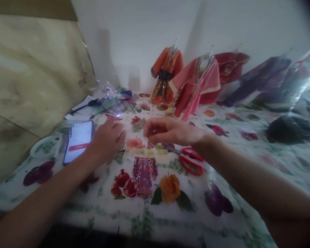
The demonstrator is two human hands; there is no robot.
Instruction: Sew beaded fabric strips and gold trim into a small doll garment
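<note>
My left hand (pixel 110 139) is above the table beside a phone (pixel 79 141) with a lit screen. Its fingers are bent together and slightly blurred. Facing it, my right hand (pixel 167 131) has thumb and fingers curled towards each other. Whatever either hand may hold is too small or hidden to make out. Below and between them lies a pale yellow strip (pixel 144 152). It borders the top of a small multicoloured, sequin-like piece of fabric (pixel 144 175). Scissors with red handles (pixel 192 161) lie under my right wrist, blades pointing left.
Small doll-sized garments stand along the wall: an orange dress (pixel 167 74), a pink robe (pixel 196 86), and red and purple ones behind. Clear plastic packaging (pixel 110 100) and a black pen-like tool (pixel 84 106) lie at the back left. A floral tablecloth (pixel 170 213) covers the table.
</note>
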